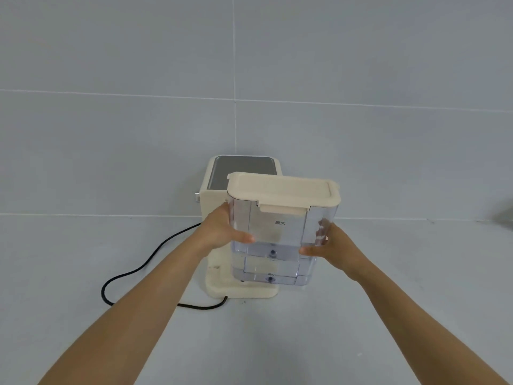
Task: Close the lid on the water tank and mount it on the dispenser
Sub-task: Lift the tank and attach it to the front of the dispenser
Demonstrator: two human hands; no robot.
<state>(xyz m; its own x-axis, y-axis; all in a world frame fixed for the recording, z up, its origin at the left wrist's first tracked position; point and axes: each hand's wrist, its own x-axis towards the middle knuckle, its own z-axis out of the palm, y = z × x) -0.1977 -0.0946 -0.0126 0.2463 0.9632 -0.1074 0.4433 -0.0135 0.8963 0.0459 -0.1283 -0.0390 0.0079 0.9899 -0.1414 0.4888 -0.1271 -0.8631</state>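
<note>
A clear plastic water tank (277,240) with a cream lid (283,191) lying flat on its top is held upright between my two hands. My left hand (222,232) grips its left wall and my right hand (330,245) grips its right wall. The tank hangs just above the cream base (249,291) of the dispenser (215,201), in front of and slightly right of the dispenser's tall body. The dispenser's grey top panel (238,169) shows behind the lid. The tank's bottom edge is close to the base; I cannot tell if they touch.
A black power cord (133,273) loops from the dispenser across the light grey counter (83,245) to the left and front. A grey tiled wall (249,79) rises right behind the dispenser.
</note>
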